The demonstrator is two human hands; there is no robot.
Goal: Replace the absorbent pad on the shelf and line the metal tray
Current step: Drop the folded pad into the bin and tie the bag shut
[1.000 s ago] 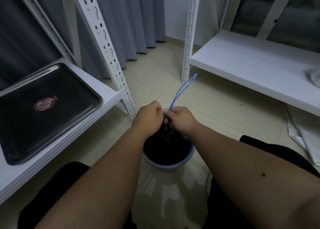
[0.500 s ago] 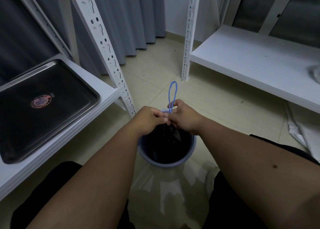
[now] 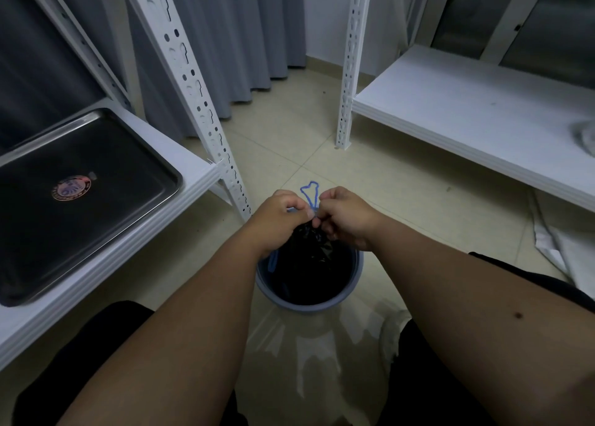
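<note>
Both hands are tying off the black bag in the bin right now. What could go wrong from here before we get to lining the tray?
The blue drawstring loop above the left hand and right hand looks thin; a hard pull might snap it or tear the black bag.
The bin stands on a glossy, possibly wet floor, so tugging could slide or tip it.
The metal tray sits near the shelf edge by the left arm and could get knocked.

bin (image 3: 354, 276) – blue, floor | bag (image 3: 310, 248) – black, inside | drawstring (image 3: 309, 193) – blue | curtain (image 3: 231, 39) – grey
</note>
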